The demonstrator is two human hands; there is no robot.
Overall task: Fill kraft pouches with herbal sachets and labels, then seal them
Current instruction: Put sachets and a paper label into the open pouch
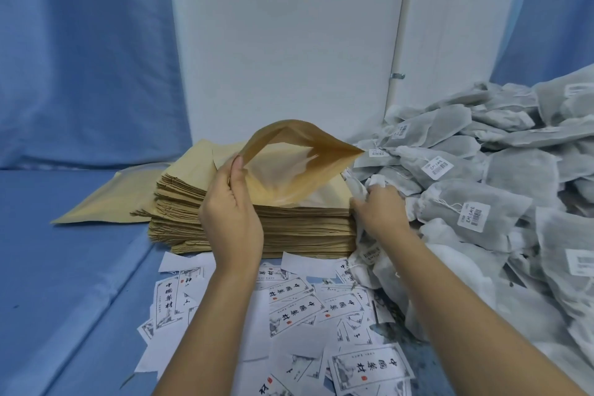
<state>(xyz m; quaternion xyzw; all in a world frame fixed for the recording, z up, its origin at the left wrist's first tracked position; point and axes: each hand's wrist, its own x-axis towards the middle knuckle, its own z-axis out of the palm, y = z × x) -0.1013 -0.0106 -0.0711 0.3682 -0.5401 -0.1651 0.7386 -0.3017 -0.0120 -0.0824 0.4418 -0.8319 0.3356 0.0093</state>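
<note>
Kraft pouch (299, 167) is held agape, the left hand (229, 215) grip pinching its rim, so the right hand (379, 212), grip clamped on a herbal sachet (356, 185), can load it.

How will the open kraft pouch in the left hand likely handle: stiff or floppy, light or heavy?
Probably light: the left hand lifts the kraft pouch by one edge. Likely semi-stiff: its mouth bows open in an arch without sagging. Perhaps easily creased, as the wall looks thin.
</note>
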